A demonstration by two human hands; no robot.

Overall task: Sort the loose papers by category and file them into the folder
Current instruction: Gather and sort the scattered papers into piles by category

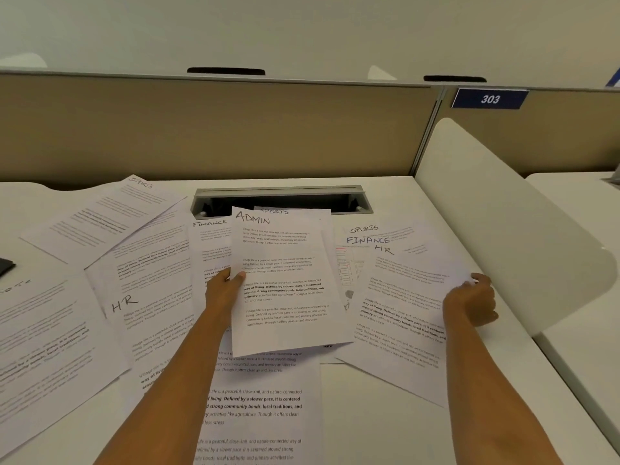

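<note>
Several printed sheets with handwritten headings lie scattered over the white desk [385, 414]. My left hand [223, 290] pinches the left edge of the ADMIN sheet [285, 297], which is lifted slightly over the pile at the centre. My right hand [469, 302] grips the right edge of the HR sheet [402, 313] on the right, which lies over a FINANCE sheet [365, 240] and a SPORTS sheet [364, 228]. Another HR sheet [147, 297] and a SPORTS sheet [100, 219] lie to the left. No folder is visible.
A grey cable tray [281, 196] with its lid raised sits at the desk's back, under a tan partition [214, 129]. A white curved divider [503, 213] borders the right side. A dark object [5, 265] pokes in at the left edge.
</note>
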